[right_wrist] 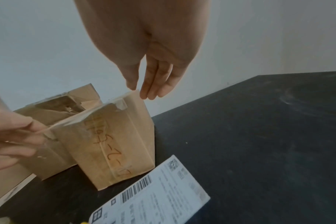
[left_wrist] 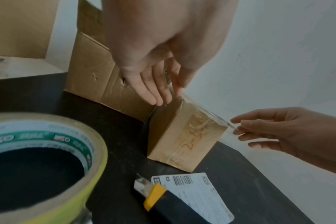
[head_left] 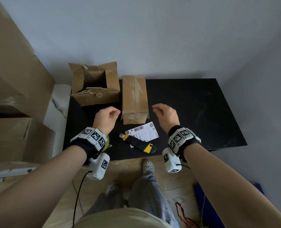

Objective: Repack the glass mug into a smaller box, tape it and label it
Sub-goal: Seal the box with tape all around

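The small brown box lies closed on the black table, with clear tape along its top seam and over its near end. Handwriting shows on that end. My left hand is at the box's near left corner and pinches a loose end of the clear tape. My right hand hovers at the near right corner, fingers relaxed, its fingertips at a tape flap that sticks out there. The white shipping label lies just in front of the box. No mug is visible.
A larger open cardboard box stands left of the small one. A yellow-black utility knife lies by the label, and a tape roll sits under my left wrist. Big cartons are stacked at the left.
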